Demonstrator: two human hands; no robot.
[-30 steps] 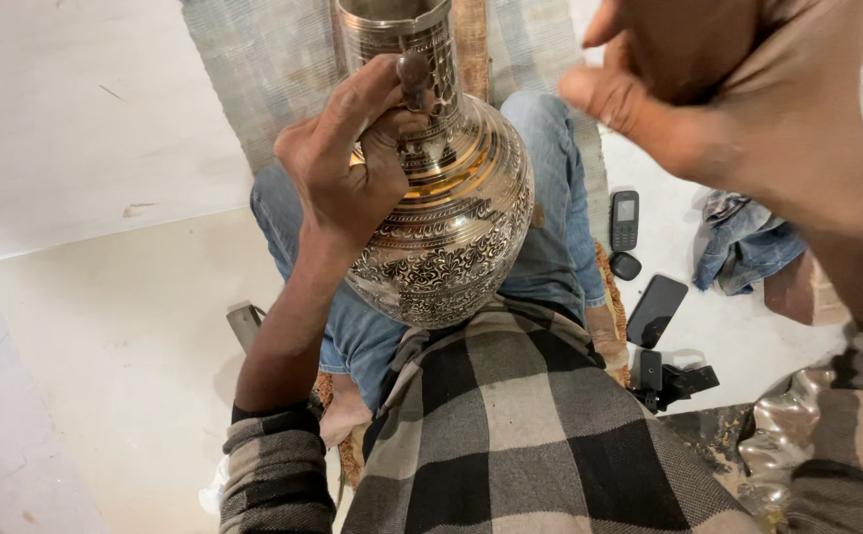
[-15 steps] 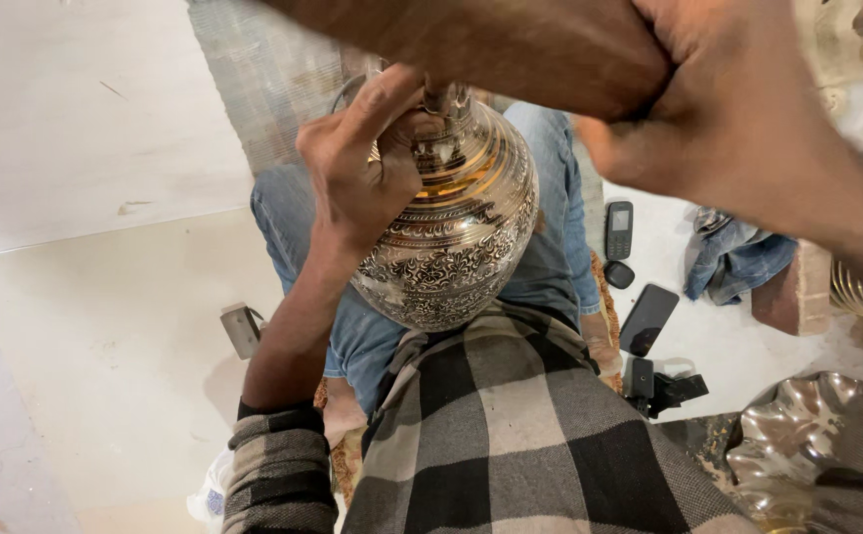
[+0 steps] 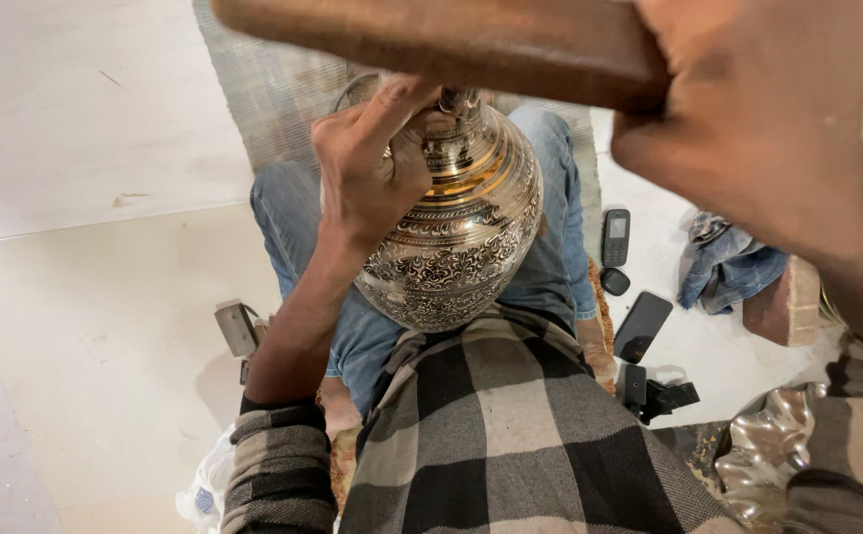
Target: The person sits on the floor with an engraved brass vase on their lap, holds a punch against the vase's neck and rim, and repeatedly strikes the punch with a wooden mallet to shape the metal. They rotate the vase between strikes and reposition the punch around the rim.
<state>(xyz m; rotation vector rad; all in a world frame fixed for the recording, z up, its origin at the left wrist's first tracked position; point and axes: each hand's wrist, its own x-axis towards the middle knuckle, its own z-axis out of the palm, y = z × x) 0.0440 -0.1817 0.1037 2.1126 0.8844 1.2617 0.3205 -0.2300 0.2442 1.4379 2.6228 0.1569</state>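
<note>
Your left hand (image 3: 372, 168) grips the engraved metal vase (image 3: 456, 227) at its shoulder (vase resting in your lap). Your right hand (image 3: 758, 119) clenches a wooden mallet (image 3: 431, 40), raised above the neck.

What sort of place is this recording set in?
Probably a small metal-craft workshop, worked seated on the floor. The left hand steadies an engraved metal vase on the lap, the right hand grips a wooden block, and another shaped metal piece lies nearby.
</note>
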